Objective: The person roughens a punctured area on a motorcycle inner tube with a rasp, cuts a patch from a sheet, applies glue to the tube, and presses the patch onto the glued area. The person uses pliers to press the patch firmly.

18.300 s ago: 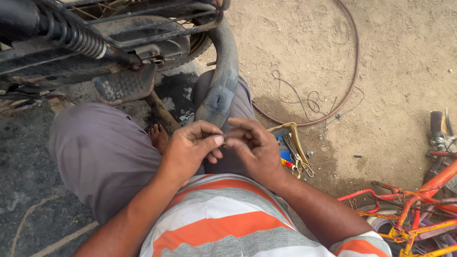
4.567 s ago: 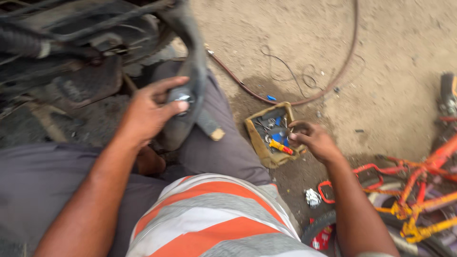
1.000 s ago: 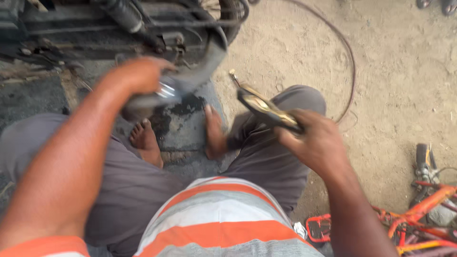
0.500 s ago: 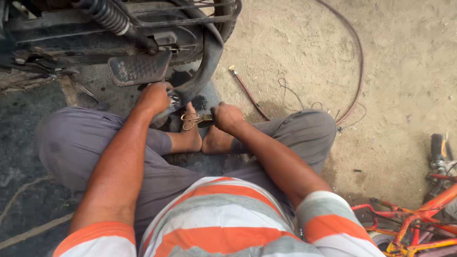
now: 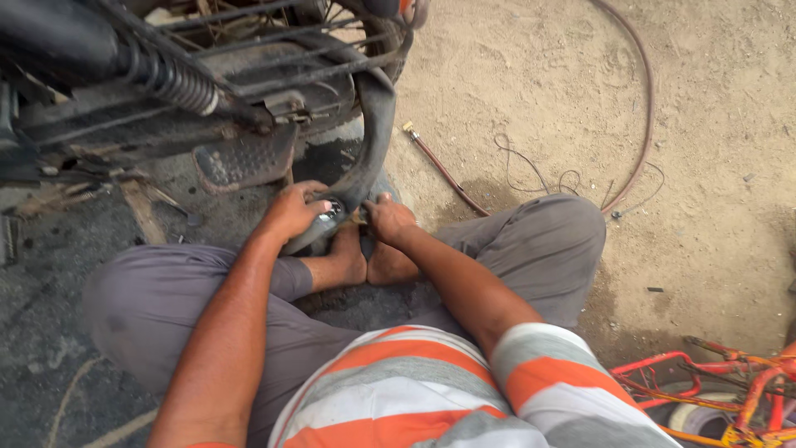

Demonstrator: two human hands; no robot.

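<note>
My left hand (image 5: 292, 209) grips the black tube (image 5: 371, 133), closed; my right hand (image 5: 386, 218) pinches a small tool beside it. The tube's long axis rises away from both hands.

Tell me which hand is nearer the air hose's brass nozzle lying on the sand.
Right. The right hand sits just below-left of the nozzle, at the black inner tube; the left hand is farther left.

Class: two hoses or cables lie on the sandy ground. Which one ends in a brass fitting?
The thick reddish-brown hose; its brass tip lies nearest the black tube. The thin dark wire has no fitting.
</note>
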